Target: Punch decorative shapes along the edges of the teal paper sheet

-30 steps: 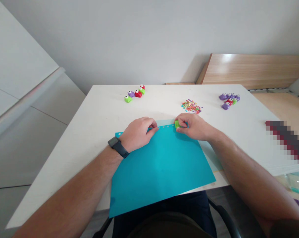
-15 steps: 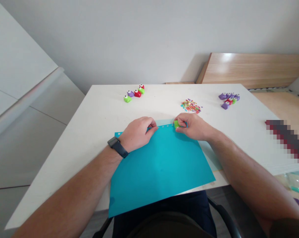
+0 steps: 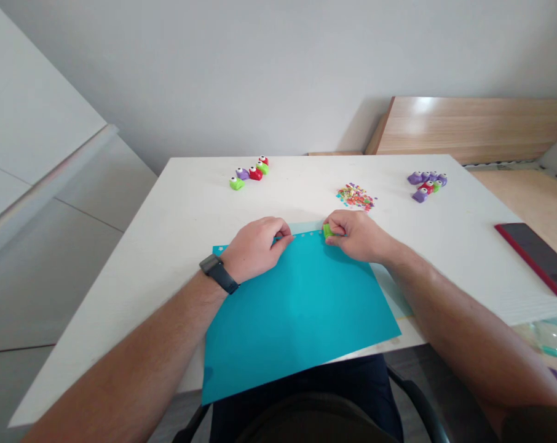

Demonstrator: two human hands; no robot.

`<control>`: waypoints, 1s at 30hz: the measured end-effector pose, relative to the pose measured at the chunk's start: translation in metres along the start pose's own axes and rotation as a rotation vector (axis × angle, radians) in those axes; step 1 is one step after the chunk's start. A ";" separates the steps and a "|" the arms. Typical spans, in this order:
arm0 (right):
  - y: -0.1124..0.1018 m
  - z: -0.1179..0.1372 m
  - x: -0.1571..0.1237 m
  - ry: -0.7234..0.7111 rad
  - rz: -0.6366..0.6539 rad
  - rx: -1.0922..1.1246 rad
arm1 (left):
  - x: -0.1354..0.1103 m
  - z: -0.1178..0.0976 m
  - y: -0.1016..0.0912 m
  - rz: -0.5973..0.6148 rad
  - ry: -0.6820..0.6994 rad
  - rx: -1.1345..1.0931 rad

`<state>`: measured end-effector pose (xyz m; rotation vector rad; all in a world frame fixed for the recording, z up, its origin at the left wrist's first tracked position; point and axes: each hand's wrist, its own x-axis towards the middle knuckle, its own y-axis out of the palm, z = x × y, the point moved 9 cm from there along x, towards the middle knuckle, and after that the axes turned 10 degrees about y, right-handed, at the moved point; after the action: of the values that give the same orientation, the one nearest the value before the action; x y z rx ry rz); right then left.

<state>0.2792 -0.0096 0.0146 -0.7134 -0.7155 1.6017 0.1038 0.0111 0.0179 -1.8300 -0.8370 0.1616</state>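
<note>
A sheet of teal paper (image 3: pixel 301 307) lies over the near part of the table, its front edge hanging past the table edge. Small punched holes run along its far edge. My left hand (image 3: pixel 262 246), with a dark watch on the wrist, pinches that far edge left of centre. In my right hand (image 3: pixel 356 234) is a green craft punch (image 3: pixel 327 231), held closed in the fingers at the paper's far edge. The fingers hide part of the punch.
Behind the right hand lies a heap of colourful paper bits (image 3: pixel 356 196). Several eyed punches (image 3: pixel 251 173) stand at the back left, and more punches (image 3: pixel 426 186) at the back right. A red-edged phone (image 3: pixel 537 255) rests on the table's right side. The white table (image 3: pixel 168 215) adjoins a wall.
Both hands and the paper stay almost where they were. The right hand with the green craft punch has shifted very slightly left.
</note>
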 end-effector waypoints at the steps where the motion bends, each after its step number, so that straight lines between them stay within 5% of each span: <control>1: 0.000 -0.001 0.000 0.008 -0.001 -0.002 | 0.000 0.000 0.000 0.001 -0.001 0.000; 30: 0.001 -0.002 0.002 0.028 -0.053 -0.088 | 0.000 0.001 0.002 0.009 0.002 -0.007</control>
<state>0.2798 -0.0072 0.0119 -0.7737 -0.7817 1.5167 0.1046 0.0116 0.0162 -1.8406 -0.8289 0.1633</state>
